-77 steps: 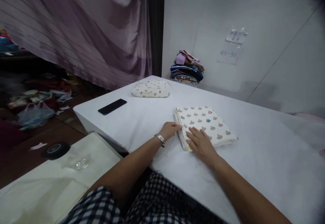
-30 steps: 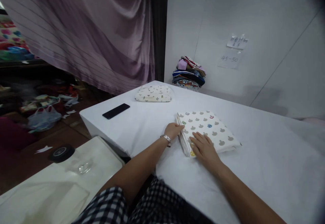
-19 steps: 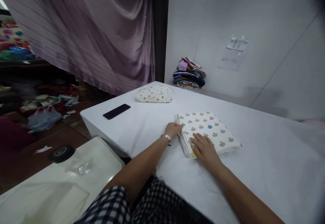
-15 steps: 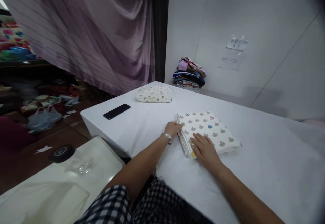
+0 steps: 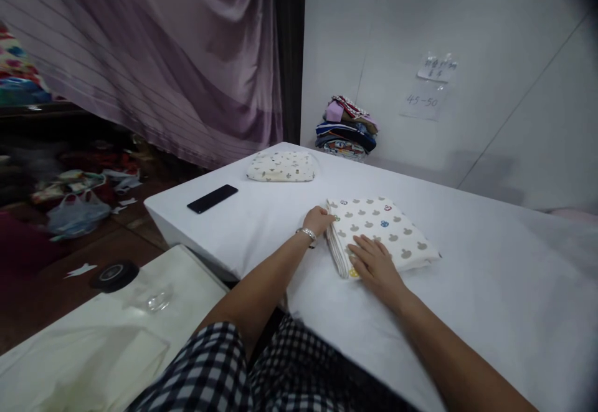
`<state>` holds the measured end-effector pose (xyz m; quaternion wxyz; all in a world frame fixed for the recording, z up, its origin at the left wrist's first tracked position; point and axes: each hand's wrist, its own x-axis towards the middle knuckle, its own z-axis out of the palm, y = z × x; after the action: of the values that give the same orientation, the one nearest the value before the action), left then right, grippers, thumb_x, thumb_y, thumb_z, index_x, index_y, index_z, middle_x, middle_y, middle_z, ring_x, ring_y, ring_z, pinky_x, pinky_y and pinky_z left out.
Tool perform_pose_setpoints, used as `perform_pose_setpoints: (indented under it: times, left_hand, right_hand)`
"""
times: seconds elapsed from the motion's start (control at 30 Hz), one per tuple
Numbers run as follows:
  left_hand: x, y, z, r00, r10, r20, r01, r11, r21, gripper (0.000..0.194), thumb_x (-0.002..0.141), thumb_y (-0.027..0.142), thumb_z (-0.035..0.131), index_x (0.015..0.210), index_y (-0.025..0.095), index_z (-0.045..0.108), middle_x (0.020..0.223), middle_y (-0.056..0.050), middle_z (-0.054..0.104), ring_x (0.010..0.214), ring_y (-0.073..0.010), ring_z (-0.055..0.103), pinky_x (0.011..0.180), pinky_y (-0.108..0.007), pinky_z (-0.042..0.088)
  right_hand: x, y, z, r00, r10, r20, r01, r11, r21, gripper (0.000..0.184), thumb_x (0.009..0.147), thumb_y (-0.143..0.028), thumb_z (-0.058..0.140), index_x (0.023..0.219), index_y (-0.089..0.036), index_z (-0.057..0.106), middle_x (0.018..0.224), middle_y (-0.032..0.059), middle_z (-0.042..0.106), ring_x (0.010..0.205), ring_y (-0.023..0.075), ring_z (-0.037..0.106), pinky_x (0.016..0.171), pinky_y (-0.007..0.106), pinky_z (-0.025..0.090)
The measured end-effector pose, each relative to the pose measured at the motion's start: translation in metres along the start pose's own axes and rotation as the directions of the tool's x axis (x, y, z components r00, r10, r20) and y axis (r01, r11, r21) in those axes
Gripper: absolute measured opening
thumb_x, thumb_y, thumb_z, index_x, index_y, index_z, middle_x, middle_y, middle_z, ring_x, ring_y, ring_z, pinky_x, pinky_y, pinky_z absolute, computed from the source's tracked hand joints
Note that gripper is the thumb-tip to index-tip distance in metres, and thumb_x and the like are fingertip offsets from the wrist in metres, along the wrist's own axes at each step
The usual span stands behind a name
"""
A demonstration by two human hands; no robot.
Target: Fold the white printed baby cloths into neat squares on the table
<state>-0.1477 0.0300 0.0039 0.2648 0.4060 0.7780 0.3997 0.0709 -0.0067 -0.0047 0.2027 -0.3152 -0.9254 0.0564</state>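
A folded white cloth (image 5: 380, 228) printed with grey, blue, red and yellow mushroom-like shapes lies on the white-covered table (image 5: 490, 287). At its left folded edge is my left hand (image 5: 318, 220), thumb on top and the other fingers mostly hidden, pinching the layers. My right hand (image 5: 374, 265) rests flat on the near part of the cloth, fingers stretched out. Farther back on the same table sits a second folded cloth (image 5: 281, 167), white with small dark prints.
A black phone (image 5: 212, 199) lies near the table's left edge. At the back, a stack of folded fabrics (image 5: 346, 128) stands by the wall. To my left are a pale side table (image 5: 187, 275), a black round object (image 5: 114, 275) and a plastic bag (image 5: 78, 214) on the floor.
The whole view has shifted slightly, with things sitting a little higher in the picture. Both hands keep nearly the same places on the cloth.
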Motion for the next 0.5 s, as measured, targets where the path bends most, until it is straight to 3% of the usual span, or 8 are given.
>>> perform_pose_setpoints:
  times: [0.13, 0.27, 0.4, 0.5]
  left_hand:
    - [0.004, -0.006, 0.004, 1.000, 0.003, 0.001, -0.003, 0.999, -0.034, 0.029, 0.065, 0.031, 0.071, 0.086, 0.015, 0.059, 0.082, -0.002, 0.065, 0.072, -0.0126, 0.057, 0.064, -0.022, 0.040]
    - [0.002, -0.012, 0.005, 1.000, -0.018, 0.014, 0.019, 0.999, -0.037, 0.028, 0.065, 0.032, 0.071, 0.083, 0.014, 0.058, 0.071, -0.001, 0.063, 0.063, -0.0127, 0.056, 0.060, -0.024, 0.040]
    - [-0.003, -0.011, 0.003, 0.999, -0.016, 0.027, 0.017, 0.999, -0.038, 0.034, 0.066, 0.040, 0.070, 0.086, 0.015, 0.057, 0.070, -0.001, 0.064, 0.059, -0.0128, 0.056, 0.059, -0.024, 0.041]
    - [-0.006, -0.009, 0.002, 0.999, -0.010, 0.032, 0.011, 0.999, -0.039, 0.043, 0.063, 0.046, 0.072, 0.090, 0.017, 0.056, 0.074, -0.002, 0.065, 0.064, -0.0145, 0.058, 0.061, -0.024, 0.042]
  right_hand:
    - [-0.001, -0.004, -0.001, 0.995, -0.095, 0.026, 0.094, 0.995, 0.035, 0.039, 0.094, -0.038, 0.035, 0.125, -0.022, 0.052, 0.136, 0.0073, 0.047, 0.130, 0.0241, 0.033, 0.105, 0.049, 0.021]
    - [-0.001, -0.013, -0.006, 0.989, -0.146, -0.001, 0.146, 0.988, 0.056, 0.040, 0.091, -0.040, 0.043, 0.124, -0.020, 0.051, 0.130, 0.0097, 0.051, 0.124, 0.0239, 0.039, 0.102, 0.045, 0.025]
    - [-0.002, -0.026, -0.011, 0.994, -0.087, -0.061, 0.091, 0.994, 0.054, 0.039, 0.085, -0.044, 0.051, 0.114, -0.019, 0.056, 0.114, 0.0100, 0.056, 0.106, 0.0232, 0.047, 0.089, 0.038, 0.034]
    - [0.000, -0.033, -0.010, 0.998, -0.001, -0.057, 0.002, 1.000, 0.013, 0.032, 0.084, -0.043, 0.052, 0.106, -0.020, 0.059, 0.098, 0.0074, 0.056, 0.092, 0.0216, 0.048, 0.079, 0.035, 0.035]
